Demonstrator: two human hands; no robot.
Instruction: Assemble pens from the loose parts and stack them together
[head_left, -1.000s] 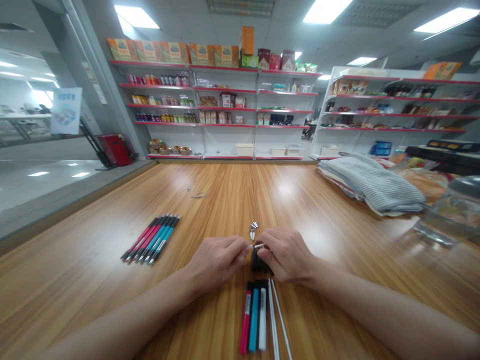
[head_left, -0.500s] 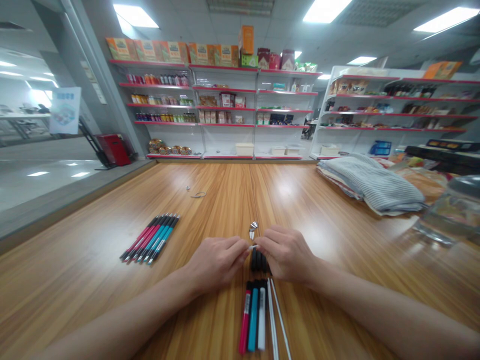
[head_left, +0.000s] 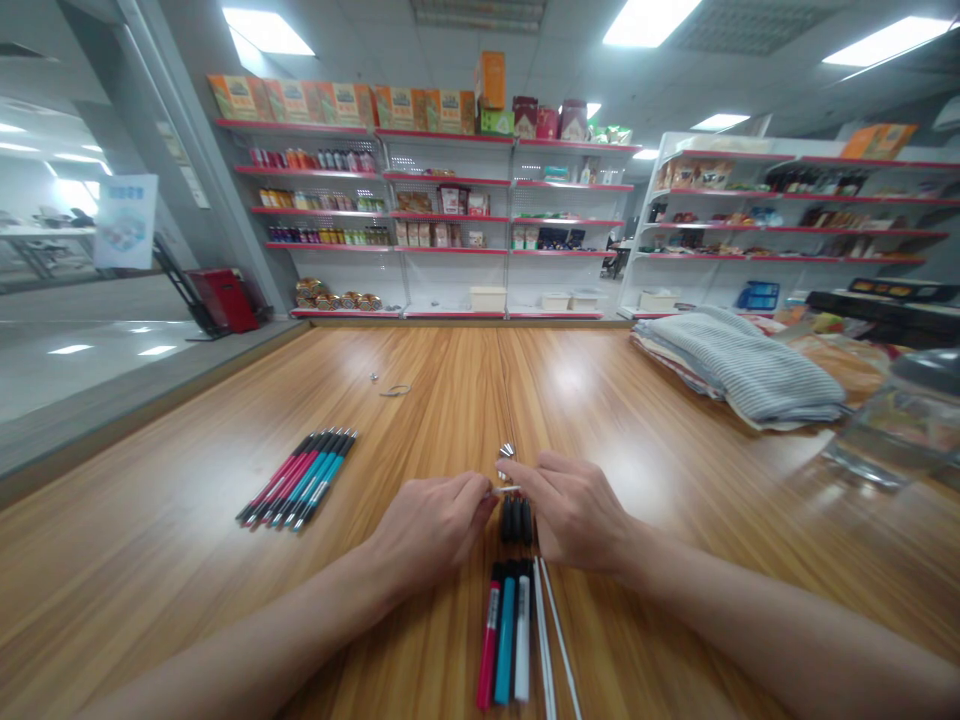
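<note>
Left hand [head_left: 431, 520] pinches white stick [head_left: 508, 489]; right hand [head_left: 577, 508] beside it, hold unclear. Pens [head_left: 300, 480] frame left look complete; 3 barrels [head_left: 505, 640], black grips [head_left: 516, 520] lower center, loose.

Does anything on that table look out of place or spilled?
Nothing looks spilled. A thin loop and a tiny shiny bit lie by themselves beyond the left hand, apart from the laid-out pen parts. Nearer, one white stick slants away from those beside it.
</note>
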